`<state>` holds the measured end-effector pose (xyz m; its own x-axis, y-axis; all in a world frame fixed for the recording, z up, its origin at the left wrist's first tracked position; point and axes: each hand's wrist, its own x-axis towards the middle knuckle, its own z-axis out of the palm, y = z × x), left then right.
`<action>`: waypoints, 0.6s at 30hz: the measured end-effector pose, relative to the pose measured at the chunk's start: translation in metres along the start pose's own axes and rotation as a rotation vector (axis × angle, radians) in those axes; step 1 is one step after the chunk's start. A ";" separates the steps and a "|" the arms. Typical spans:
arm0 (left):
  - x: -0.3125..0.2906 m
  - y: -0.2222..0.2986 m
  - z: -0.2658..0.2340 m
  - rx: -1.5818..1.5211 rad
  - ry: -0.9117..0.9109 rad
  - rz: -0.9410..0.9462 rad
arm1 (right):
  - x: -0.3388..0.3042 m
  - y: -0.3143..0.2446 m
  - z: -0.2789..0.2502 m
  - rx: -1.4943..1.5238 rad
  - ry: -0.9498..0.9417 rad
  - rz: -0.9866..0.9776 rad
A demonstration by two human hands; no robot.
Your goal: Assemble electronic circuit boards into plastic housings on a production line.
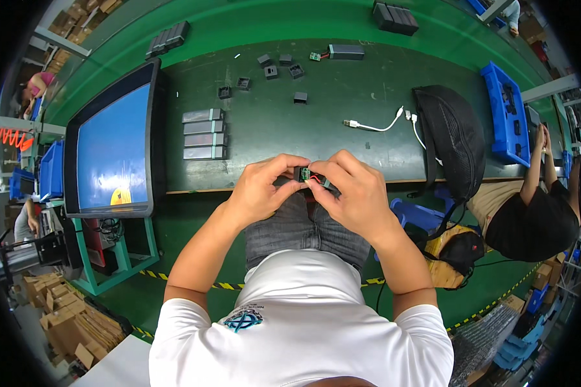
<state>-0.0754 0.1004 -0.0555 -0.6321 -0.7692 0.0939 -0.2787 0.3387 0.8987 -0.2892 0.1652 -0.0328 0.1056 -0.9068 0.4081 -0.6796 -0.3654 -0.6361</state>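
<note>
Just past the table's near edge, over my lap, both hands meet at a small green circuit board [305, 174] with red wires and black plastic around it. My left hand [261, 190] is closed, its thumb and forefinger pinching the board's black end. My right hand [355, 193] is closed round a dark battery pack [330, 186] on the wired side, mostly hidden by the fingers. Farther off, a similar battery pack [346, 52] lies with its wired board [315, 57] exposed. Several small black caps [271, 72] are scattered nearby, one cap [300, 98] closer to me.
Left stands a large monitor [116, 148], beside a row of dark battery packs [204, 134]. On the right are a white cable [374, 127], a black bag [452, 142] and a blue bin [505, 116]. Beyond them another person [529, 219] sits at the table.
</note>
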 end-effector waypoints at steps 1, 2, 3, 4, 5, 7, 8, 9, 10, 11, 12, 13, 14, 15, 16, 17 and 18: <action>0.000 0.001 0.000 0.027 0.003 0.005 | 0.001 -0.001 -0.001 -0.035 0.006 -0.022; 0.000 0.000 -0.001 0.053 0.006 0.010 | 0.002 -0.001 -0.001 -0.070 0.013 -0.044; 0.000 -0.001 0.000 0.050 0.004 0.006 | 0.002 -0.003 -0.001 -0.069 0.010 -0.039; 0.000 -0.003 0.000 0.062 0.032 0.066 | 0.002 -0.004 -0.001 -0.083 0.021 -0.050; -0.001 -0.005 0.000 0.074 0.062 0.126 | 0.002 -0.006 -0.001 -0.097 0.032 -0.061; -0.001 -0.005 -0.002 0.072 0.049 0.129 | 0.002 -0.009 -0.004 -0.124 0.019 -0.075; -0.002 -0.004 -0.003 0.074 0.039 0.135 | 0.001 -0.010 -0.005 -0.151 0.009 -0.094; -0.002 -0.004 -0.003 0.076 0.040 0.132 | 0.001 -0.011 -0.006 -0.147 0.009 -0.094; -0.003 -0.003 -0.003 0.062 0.048 0.149 | 0.000 -0.011 -0.006 -0.147 0.001 -0.100; -0.005 -0.002 -0.004 0.050 0.058 0.166 | 0.000 -0.012 -0.006 -0.145 -0.006 -0.109; -0.003 -0.003 -0.003 0.040 0.051 0.169 | 0.000 -0.011 -0.006 -0.154 -0.008 -0.100; -0.002 -0.003 -0.003 0.039 0.045 0.164 | 0.000 -0.011 -0.007 -0.160 -0.009 -0.098; -0.001 -0.004 -0.002 0.038 0.040 0.160 | 0.001 -0.010 -0.006 -0.166 -0.011 -0.098; -0.002 -0.004 -0.002 0.042 0.042 0.157 | 0.001 -0.010 -0.006 -0.162 -0.010 -0.100; -0.003 -0.006 -0.001 0.057 0.047 0.163 | 0.001 -0.010 -0.005 -0.148 -0.013 -0.100; -0.003 -0.006 0.000 0.072 0.052 0.169 | 0.001 -0.010 -0.005 -0.135 -0.017 -0.099; -0.003 -0.006 0.000 0.074 0.051 0.169 | 0.001 -0.009 -0.004 -0.134 -0.015 -0.099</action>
<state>-0.0713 0.1009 -0.0606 -0.6376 -0.7237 0.2641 -0.2253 0.5030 0.8344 -0.2859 0.1685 -0.0235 0.1870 -0.8713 0.4537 -0.7557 -0.4227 -0.5003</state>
